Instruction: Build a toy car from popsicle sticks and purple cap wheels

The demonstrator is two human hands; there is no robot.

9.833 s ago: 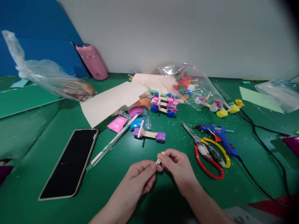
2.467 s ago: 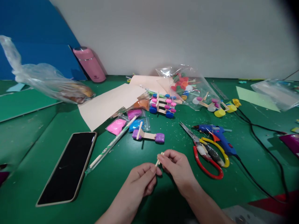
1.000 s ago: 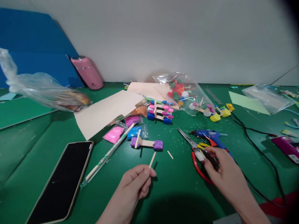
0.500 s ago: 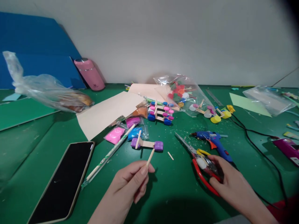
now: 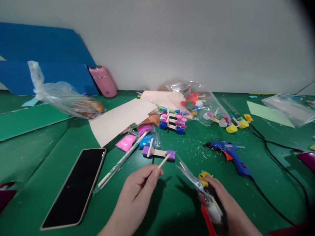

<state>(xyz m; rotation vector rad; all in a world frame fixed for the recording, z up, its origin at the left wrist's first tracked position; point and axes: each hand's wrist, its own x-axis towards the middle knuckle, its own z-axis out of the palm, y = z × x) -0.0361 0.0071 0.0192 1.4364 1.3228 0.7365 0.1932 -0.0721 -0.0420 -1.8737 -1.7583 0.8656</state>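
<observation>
Between thumb and fingers my left hand [image 5: 140, 193] pinches a thin wooden stick [image 5: 164, 160] that points up and right. My right hand [image 5: 223, 200] is wrapped round red-handled scissors [image 5: 190, 177], whose blades are parted and lie just right of the stick, not touching it. A white round piece and a yellow piece [image 5: 203, 178] are by the scissors' handles; how they are held is unclear. Beyond my left hand, a wooden strip with purple blocks [image 5: 170, 155] at its ends lies on the green table, with an upright stick at its left end.
A phone [image 5: 73, 188] and a wrapped straw [image 5: 120, 162] lie left. The blue glue gun [image 5: 230, 152] with its black cord is right. Behind are coloured clay packets [image 5: 126, 142], small wheeled pieces [image 5: 173, 122], a clear bag [image 5: 192, 98] and a pink bottle [image 5: 103, 82].
My right hand has brought the scissors left and nearer to me, and their blades have parted. The stick in my left hand has tilted further right. The view has shifted slightly.
</observation>
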